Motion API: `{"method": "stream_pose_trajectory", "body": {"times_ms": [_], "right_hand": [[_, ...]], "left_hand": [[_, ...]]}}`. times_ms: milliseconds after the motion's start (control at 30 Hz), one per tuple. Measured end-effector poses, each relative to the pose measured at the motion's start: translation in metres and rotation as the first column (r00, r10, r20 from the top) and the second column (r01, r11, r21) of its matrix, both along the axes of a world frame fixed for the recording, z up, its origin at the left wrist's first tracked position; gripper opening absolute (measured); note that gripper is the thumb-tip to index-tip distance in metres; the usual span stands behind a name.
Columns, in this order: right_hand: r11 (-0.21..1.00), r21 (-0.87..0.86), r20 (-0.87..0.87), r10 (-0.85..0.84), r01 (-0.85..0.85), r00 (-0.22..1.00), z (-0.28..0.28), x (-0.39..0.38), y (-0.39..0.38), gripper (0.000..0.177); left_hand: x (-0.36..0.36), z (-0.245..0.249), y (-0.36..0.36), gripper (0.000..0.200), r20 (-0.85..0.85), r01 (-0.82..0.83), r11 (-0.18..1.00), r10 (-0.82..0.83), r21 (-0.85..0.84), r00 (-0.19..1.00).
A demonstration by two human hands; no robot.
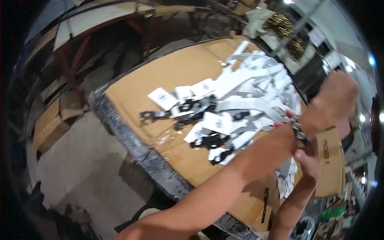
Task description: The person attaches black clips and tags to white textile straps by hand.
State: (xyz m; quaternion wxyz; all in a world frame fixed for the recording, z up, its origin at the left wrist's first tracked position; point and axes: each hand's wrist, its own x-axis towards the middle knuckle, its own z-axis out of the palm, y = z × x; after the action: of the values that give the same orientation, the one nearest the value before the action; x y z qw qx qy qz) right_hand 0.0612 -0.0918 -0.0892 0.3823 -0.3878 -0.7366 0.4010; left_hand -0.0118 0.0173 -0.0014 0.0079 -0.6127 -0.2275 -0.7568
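Observation:
My left hand point(334, 94) is raised at the right, wrist bent and fingers curled in; what they hold, if anything, is hidden. A black-and-white patterned band point(298, 131) circles its wrist. My right hand point(311, 160) reaches up from below and is closed around that wrist by the band, its thumb on the near side and fingertips showing beyond; the forearm hides the rest. Below and beyond my arms lies a heap of white straps point(256, 80) with black plastic hook ends point(208, 141) and white printed tags point(217, 123).
Brown cardboard point(140, 96) covers the table, whose taped edge point(140, 154) faces the floor. A narrow black strip point(265, 206) lies near the front corner. More white tagged pieces point(286, 178) sit beside my right forearm. Cardboard boxes stand at the right point(330, 164) and on the floor left point(50, 126).

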Motion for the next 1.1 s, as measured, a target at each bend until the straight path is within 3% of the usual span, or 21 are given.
{"method": "stream_pose_trajectory", "body": {"times_ms": [33,67,133,200,233,367,600,733,767,867,967,1100], "right_hand": [[0.995,0.050,0.034,-0.093,0.091,0.995,0.001,0.013,-0.001,0.081],[0.981,0.177,0.271,-0.129,0.082,0.954,0.019,0.016,-0.001,0.064],[0.931,0.345,0.334,-0.242,0.121,0.911,0.034,0.017,-0.012,0.040],[0.892,0.451,0.324,-0.206,0.040,0.923,0.042,0.018,-0.015,0.030],[0.866,0.500,0.322,-0.180,-0.005,0.930,0.044,0.017,-0.017,0.025],[0.759,0.648,0.333,-0.215,-0.057,0.918,0.043,0.005,-0.022,0.019],[0.752,0.652,0.370,-0.206,-0.095,0.906,0.040,0.005,-0.024,0.026],[0.696,0.705,0.452,-0.293,-0.137,0.843,0.036,0.008,-0.018,0.022],[0.693,0.706,0.466,-0.304,-0.142,0.831,0.035,0.009,-0.018,0.019],[0.559,0.821,0.363,-0.353,-0.117,0.862,0.036,0.013,-0.015,0.018],[0.498,0.863,0.322,-0.406,-0.089,0.855,0.039,0.020,-0.011,0.018],[0.429,0.902,0.273,-0.486,-0.045,0.830,0.037,0.028,-0.002,0.017]], "left_hand": [[-0.012,0.000,0.000,0.015,-0.013,0.013,0.998,-0.013,0.055,1.000],[-0.029,-0.003,-0.007,0.017,-0.080,0.073,0.997,-0.073,0.009,0.994],[-0.030,-0.001,-0.004,0.022,-0.130,-0.033,0.997,0.023,-0.070,0.991],[-0.022,-0.006,0.005,0.021,-0.065,-0.096,0.995,0.096,-0.004,0.993],[-0.023,-0.005,0.003,0.019,-0.107,-0.055,0.998,0.051,-0.030,0.993],[-0.014,-0.007,0.003,0.015,-0.211,-0.017,0.998,0.003,-0.065,0.977],[-0.012,-0.015,0.019,0.015,-0.257,-0.090,0.996,0.094,0.029,0.962],[-0.007,-0.018,0.025,0.016,-0.306,-0.044,0.998,0.029,-0.044,0.952],[-0.005,-0.020,0.026,0.017,-0.317,-0.107,0.994,0.092,-0.032,0.944],[0.003,-0.021,0.028,0.017,-0.375,-0.108,0.994,0.091,-0.025,0.923],[0.012,-0.020,0.015,0.016,-0.380,-0.051,0.988,-0.007,-0.143,0.925],[0.024,-0.028,0.029,0.017,-0.397,-0.094,0.990,0.047,-0.101,0.917]]}}
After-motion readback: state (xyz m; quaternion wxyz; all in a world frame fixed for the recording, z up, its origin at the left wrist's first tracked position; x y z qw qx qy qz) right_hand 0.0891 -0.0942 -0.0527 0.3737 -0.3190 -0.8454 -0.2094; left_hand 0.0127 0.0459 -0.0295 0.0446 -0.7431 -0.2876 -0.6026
